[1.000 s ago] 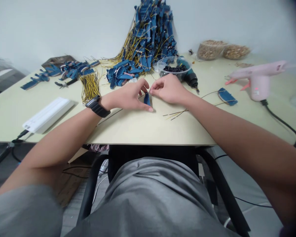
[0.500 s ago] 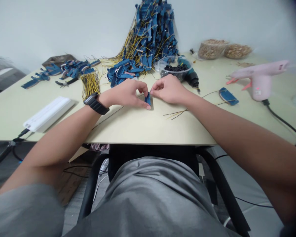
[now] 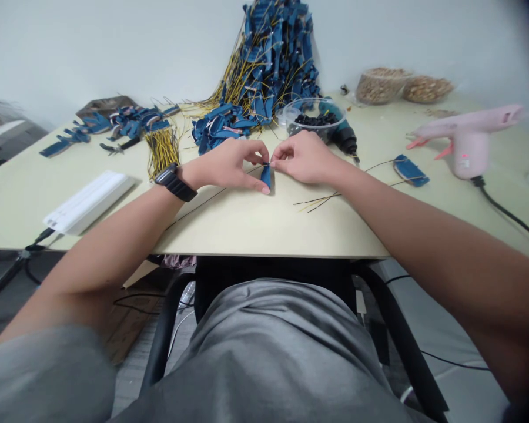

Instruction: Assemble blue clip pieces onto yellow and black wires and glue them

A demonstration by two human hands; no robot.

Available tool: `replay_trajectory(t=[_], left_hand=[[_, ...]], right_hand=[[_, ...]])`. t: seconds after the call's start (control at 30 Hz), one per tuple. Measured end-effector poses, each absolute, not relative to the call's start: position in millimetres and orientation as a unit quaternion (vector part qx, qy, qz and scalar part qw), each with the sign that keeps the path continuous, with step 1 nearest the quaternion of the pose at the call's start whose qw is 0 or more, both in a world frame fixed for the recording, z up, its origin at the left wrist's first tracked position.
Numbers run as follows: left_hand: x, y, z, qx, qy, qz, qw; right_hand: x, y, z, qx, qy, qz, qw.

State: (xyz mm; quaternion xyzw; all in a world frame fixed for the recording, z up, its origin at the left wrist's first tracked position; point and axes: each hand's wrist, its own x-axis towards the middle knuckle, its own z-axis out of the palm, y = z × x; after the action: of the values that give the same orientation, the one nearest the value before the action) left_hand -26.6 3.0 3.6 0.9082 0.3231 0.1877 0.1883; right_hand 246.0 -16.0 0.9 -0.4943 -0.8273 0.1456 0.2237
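A small blue piece (image 3: 265,175), apparently fabric, stands on edge over the table between my two hands. My left hand (image 3: 234,165) pinches it between thumb and fingers. A thin dark wire (image 3: 200,204) runs from the table's front left up under my left hand to the top of this piece. Fingertips of my right hand (image 3: 303,157) are closed at that top edge, where a dark wire end shows; the fingers partly hide it. Several loose black and yellow wires (image 3: 315,202) lie beside my right forearm. Another blue piece (image 3: 411,170) with wires through it rests farther right.
A pink glue gun (image 3: 471,138) stands at the right. Behind my hands are a clear tub (image 3: 315,111) of black parts, a drill (image 3: 346,140) and a tall heap of wired blue pieces (image 3: 275,64). At left lie a yellow wire bundle (image 3: 162,151), pliers (image 3: 120,145) and a white box (image 3: 89,201).
Both hands stay at the blue piece with the same pinch, the fingers shifting only slightly. The whole view has moved a little.
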Motion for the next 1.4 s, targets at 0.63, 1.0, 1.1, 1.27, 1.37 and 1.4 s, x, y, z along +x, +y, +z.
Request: replay_trajectory(t=[0.63,1.0,1.1,1.27,1.37,1.4], left_hand=[[-25.7,4.7,2.9,0.919,0.313,0.185,0.154],[-25.1,4.8,2.4,0.918,0.310,0.193,0.154],[-25.4,5.0,2.0,0.917,0.311,0.195,0.155],[-26.1,7.2,0.7,0.919,0.307,0.196,0.151],[-26.4,8.6,0.0,0.921,0.305,0.197,0.144],[-26.3,9.0,-0.2,0.921,0.304,0.197,0.142]], right_hand=[[250.5,-26.0,-0.1,-0.451,-0.879,0.012,0.153],[248.7,-24.5,-1.2,-0.437,-0.887,0.007,0.146],[250.2,-23.6,-1.9,-0.429,-0.892,0.007,0.145],[252.9,-23.4,-0.5,-0.420,-0.894,0.025,0.157],[252.0,-25.4,1.8,-0.421,-0.893,0.032,0.155],[251.3,-26.4,2.6,-0.424,-0.892,0.034,0.153]])
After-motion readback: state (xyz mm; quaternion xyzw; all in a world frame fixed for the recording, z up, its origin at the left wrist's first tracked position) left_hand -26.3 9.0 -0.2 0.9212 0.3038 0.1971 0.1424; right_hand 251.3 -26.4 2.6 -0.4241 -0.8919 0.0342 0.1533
